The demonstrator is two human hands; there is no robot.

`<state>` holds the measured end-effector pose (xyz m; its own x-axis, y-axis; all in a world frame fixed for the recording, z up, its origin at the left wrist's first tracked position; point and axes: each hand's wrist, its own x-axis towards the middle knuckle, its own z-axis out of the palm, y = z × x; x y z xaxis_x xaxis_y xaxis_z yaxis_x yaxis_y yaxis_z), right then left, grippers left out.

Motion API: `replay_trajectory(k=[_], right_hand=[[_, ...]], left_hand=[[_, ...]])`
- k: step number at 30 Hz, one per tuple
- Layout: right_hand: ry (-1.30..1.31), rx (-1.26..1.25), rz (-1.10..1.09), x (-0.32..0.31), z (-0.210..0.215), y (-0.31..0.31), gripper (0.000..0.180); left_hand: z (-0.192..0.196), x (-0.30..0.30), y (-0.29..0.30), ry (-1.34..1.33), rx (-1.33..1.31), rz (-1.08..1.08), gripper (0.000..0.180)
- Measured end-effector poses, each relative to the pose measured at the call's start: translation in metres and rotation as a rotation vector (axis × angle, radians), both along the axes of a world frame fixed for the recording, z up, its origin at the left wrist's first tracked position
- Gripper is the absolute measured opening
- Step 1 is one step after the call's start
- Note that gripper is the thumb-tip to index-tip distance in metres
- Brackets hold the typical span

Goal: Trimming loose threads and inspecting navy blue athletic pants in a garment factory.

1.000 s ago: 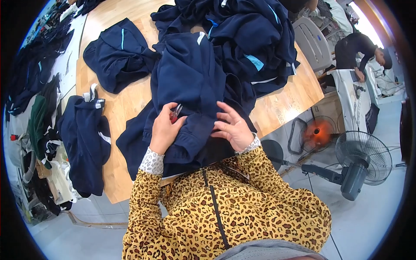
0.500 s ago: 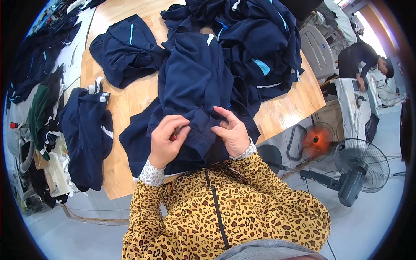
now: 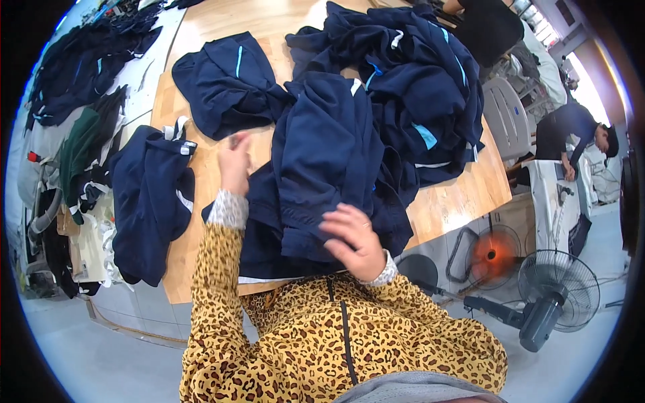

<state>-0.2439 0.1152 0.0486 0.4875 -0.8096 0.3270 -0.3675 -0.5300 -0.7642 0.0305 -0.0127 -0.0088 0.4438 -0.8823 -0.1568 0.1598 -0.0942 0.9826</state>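
A navy blue garment (image 3: pixel 319 161) lies lengthwise on the table in front of me, its hemmed end toward my body. Above that near end my right hand (image 3: pixel 355 240) is open, fingers spread over the cloth and holding nothing. My left hand (image 3: pixel 235 164) is off the garment, over bare wood to its left. Its fingers look closed, with a small dark reddish thing at their tips, too blurred to name. Beyond it lies another navy piece (image 3: pixel 228 84) with a light blue stripe.
A large navy heap (image 3: pixel 430 87) covers the table's (image 3: pixel 463 205) far right. A folded navy piece (image 3: pixel 151 201) with white tape hangs over its left edge. A grey chair (image 3: pixel 505 117), a standing fan (image 3: pixel 557 292) and a co-worker (image 3: pixel 571 134) are at right.
My left hand has left the garment's hem and moved forward and left. My right hand has let go of the cloth and opened. The near end of the garment now lies flatter.
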Motion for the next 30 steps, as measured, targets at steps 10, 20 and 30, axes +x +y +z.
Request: replay_trajectory(k=[10,20,30], right_hand=[[0.093,0.030,0.070,0.018,-0.013,0.013,0.042],[-0.105,-0.029,-0.238,0.005,-0.004,-0.020,0.042],[-0.320,-0.070,-0.102,0.067,0.068,-0.138,0.054]], left_hand=[[-0.062,0.141,-0.061,-0.978,0.312,0.406,0.042],[0.158,0.035,-0.066,-0.419,-0.594,0.159,0.015],[0.224,-0.041,-0.032,0.153,-0.649,0.046,0.018]])
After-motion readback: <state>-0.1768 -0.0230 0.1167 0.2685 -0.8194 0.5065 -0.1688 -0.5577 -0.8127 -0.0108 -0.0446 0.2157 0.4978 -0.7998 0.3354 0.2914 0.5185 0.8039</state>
